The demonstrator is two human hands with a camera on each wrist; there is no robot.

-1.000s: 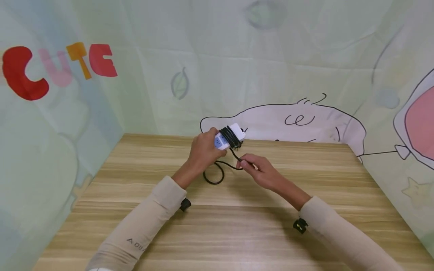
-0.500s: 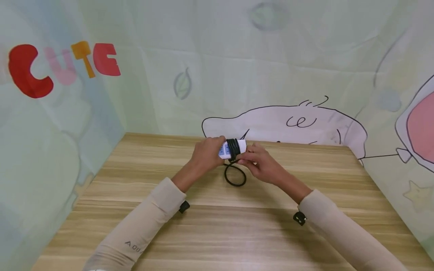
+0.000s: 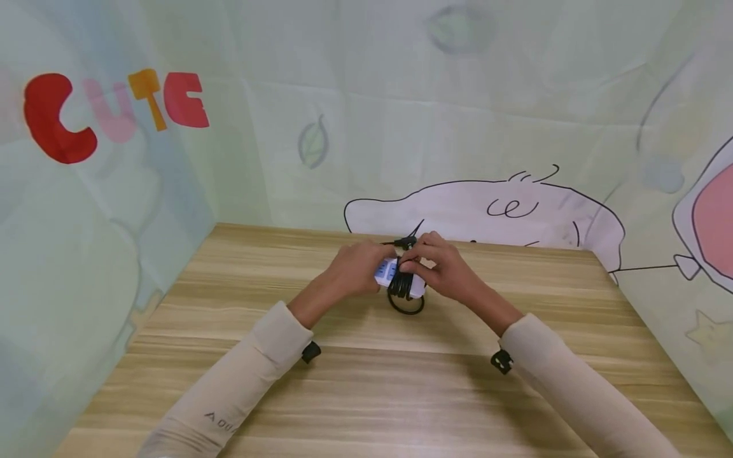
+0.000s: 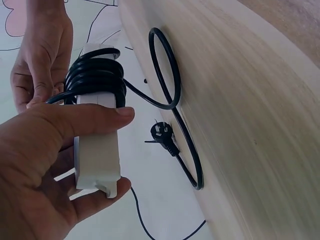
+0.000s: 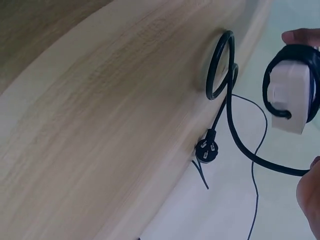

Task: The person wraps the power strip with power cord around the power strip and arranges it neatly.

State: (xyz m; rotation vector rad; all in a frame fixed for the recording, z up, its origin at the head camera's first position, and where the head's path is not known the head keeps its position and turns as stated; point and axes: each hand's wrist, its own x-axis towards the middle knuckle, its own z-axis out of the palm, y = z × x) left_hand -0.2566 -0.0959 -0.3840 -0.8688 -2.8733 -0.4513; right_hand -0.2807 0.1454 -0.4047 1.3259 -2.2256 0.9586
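My left hand (image 3: pixel 359 268) grips one end of a white power strip (image 4: pixel 99 150) with blue socket faces. Several turns of black cord (image 4: pixel 95 75) are wound round the strip's other end. My right hand (image 3: pixel 438 266) pinches the loose part of the cord close to those turns; in the right wrist view only a bit of that hand (image 5: pixel 310 192) shows at the edge. From the strip the cord drops in a loop (image 5: pixel 220 65) at the table. Its three-pin plug (image 4: pixel 162 132) lies by the table's far edge, beyond the strip.
A wooden tabletop (image 3: pixel 401 394) spreads under both arms. Printed cloth walls (image 3: pixel 275 159) stand behind it and at the sides. Small black wrist cameras (image 3: pixel 501 361) hang below the sleeves.
The power strip has come lower and turned, its wound end now nearer me. My right hand has carried the cord up over the strip, and the plug has come into view behind it.
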